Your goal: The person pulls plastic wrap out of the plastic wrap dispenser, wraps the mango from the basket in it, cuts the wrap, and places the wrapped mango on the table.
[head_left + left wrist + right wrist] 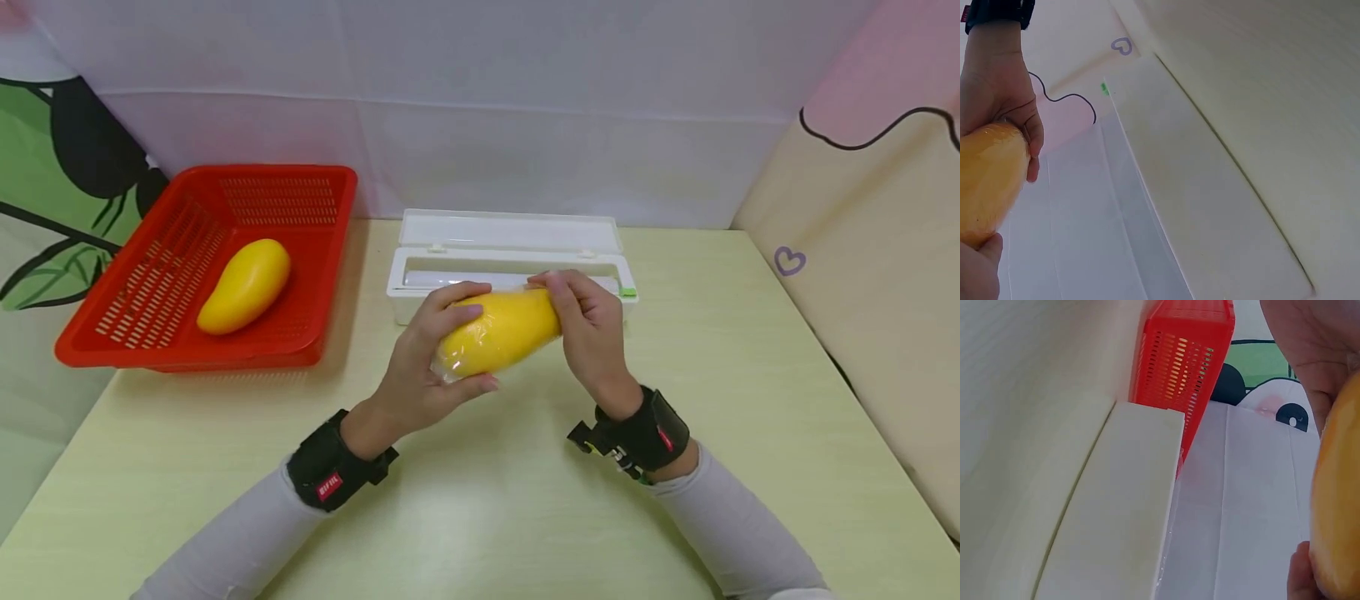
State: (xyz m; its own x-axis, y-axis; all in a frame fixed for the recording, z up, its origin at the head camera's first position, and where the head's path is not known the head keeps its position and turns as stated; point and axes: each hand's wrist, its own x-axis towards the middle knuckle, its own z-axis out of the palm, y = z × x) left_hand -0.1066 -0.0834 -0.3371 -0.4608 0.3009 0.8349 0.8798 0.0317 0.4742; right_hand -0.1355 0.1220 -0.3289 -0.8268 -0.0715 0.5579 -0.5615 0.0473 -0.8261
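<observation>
A yellow mango (504, 332) wrapped in shiny clear film is held up above the table, in front of a white box. My left hand (423, 367) grips its left end, thumb below and fingers over the top. At the other end, my right hand (592, 329) pinches the film with thumb and curled fingers. In the left wrist view the wrapped mango (991, 178) lies between both hands, and the right wrist view shows its side (1338, 500). Loose film bunches near the left palm.
The white film dispenser box (401, 279) stands behind the hands, lid (510, 229) raised, a roll (450, 279) inside and a green piece (628, 292) at its right end. A red basket (330, 275) at the left holds another mango (246, 287). A fabric wall (525, 158) closes off the back.
</observation>
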